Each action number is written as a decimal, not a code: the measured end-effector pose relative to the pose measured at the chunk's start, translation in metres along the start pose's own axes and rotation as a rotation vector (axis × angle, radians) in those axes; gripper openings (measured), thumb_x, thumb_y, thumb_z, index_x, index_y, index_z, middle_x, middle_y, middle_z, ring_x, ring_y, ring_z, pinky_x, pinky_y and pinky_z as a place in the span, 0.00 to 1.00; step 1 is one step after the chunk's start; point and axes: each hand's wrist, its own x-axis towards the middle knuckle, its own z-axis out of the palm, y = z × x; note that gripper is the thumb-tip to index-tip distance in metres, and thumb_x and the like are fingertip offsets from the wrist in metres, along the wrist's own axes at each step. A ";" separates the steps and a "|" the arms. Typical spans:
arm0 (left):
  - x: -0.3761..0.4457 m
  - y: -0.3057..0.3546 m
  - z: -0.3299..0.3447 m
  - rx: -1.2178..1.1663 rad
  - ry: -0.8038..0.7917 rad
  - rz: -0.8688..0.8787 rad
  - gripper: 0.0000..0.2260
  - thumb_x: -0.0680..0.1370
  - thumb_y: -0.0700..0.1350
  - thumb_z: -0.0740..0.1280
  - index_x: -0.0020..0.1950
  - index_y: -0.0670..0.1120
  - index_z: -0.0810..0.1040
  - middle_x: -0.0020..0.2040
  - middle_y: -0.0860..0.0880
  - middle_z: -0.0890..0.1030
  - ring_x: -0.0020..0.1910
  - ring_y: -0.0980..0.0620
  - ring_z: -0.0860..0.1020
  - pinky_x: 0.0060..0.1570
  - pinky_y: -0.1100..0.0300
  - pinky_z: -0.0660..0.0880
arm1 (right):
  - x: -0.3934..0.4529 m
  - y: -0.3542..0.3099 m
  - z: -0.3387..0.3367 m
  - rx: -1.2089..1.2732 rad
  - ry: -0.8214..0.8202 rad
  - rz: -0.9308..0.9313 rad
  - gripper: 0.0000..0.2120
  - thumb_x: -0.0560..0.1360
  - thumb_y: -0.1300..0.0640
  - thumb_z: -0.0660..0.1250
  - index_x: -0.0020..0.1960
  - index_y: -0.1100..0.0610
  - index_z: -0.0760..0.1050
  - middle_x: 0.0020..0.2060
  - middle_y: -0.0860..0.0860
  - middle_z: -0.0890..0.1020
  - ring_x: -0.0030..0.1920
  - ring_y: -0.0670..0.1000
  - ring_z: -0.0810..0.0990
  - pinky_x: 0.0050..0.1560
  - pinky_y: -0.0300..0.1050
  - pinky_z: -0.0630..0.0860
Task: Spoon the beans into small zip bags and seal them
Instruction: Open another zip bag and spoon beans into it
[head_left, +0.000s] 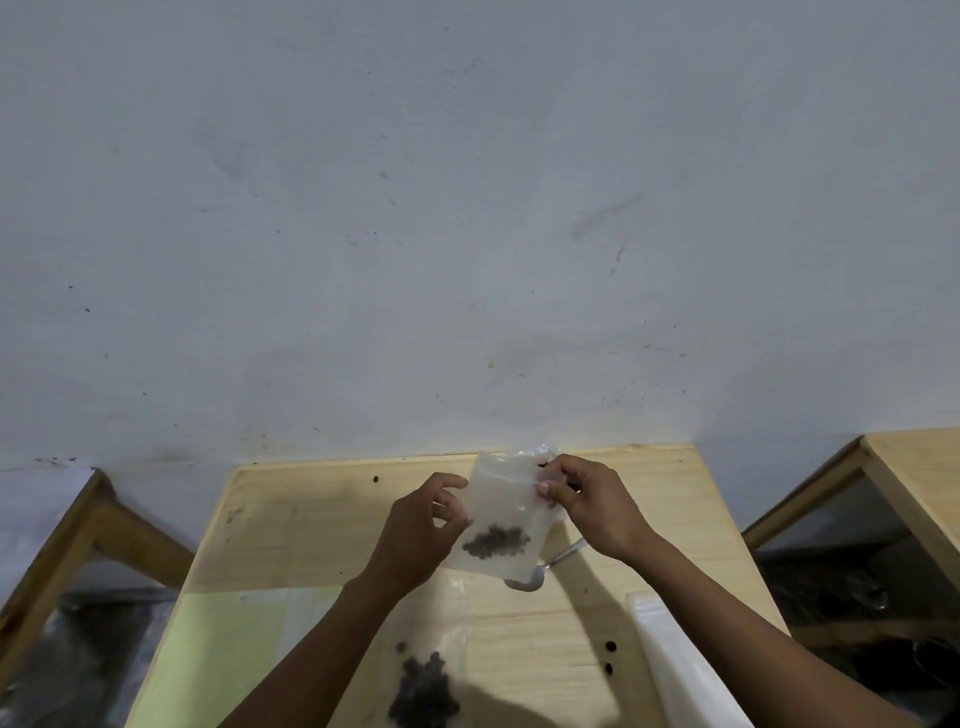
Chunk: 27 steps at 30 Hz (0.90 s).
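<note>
I hold a small clear zip bag (501, 512) upright above the wooden table (322, 525). Dark beans (496, 541) lie in its lower part. My right hand (587, 506) pinches the bag's upper right edge near the zip. On the bag's left side, my left hand (421, 525) touches the edge with curled fingers. A metal spoon (540, 571) lies on the table just below the bag, its handle partly hidden by my right wrist. Nearer to me, a second clear bag with beans (426, 686) lies flat.
Two loose beans (610, 656) lie on the table to the right, and one (375, 478) near the far edge. A white plastic stack (675, 670) sits at the right front, a pale green sheet (228, 649) at the left front. Wooden-framed tables flank both sides; a wall rises behind.
</note>
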 end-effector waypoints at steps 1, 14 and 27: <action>0.001 0.003 -0.003 -0.040 0.003 -0.006 0.13 0.71 0.45 0.75 0.53 0.55 0.77 0.40 0.55 0.82 0.40 0.60 0.81 0.44 0.69 0.76 | 0.001 -0.001 -0.002 -0.022 -0.011 -0.010 0.04 0.76 0.61 0.68 0.42 0.56 0.79 0.37 0.51 0.84 0.40 0.51 0.80 0.46 0.46 0.76; 0.011 0.033 -0.004 -0.051 -0.019 0.039 0.04 0.76 0.43 0.68 0.41 0.49 0.78 0.38 0.54 0.81 0.38 0.59 0.77 0.42 0.63 0.74 | 0.002 -0.034 0.005 -0.303 -0.161 -0.139 0.07 0.71 0.48 0.71 0.44 0.48 0.74 0.41 0.42 0.77 0.45 0.45 0.75 0.49 0.45 0.72; 0.003 0.030 -0.004 0.130 0.026 0.153 0.04 0.78 0.46 0.63 0.44 0.52 0.73 0.38 0.57 0.76 0.38 0.54 0.75 0.38 0.54 0.72 | 0.000 -0.048 0.016 -0.439 -0.129 -0.231 0.15 0.75 0.51 0.67 0.32 0.43 0.66 0.31 0.39 0.71 0.36 0.38 0.69 0.43 0.42 0.61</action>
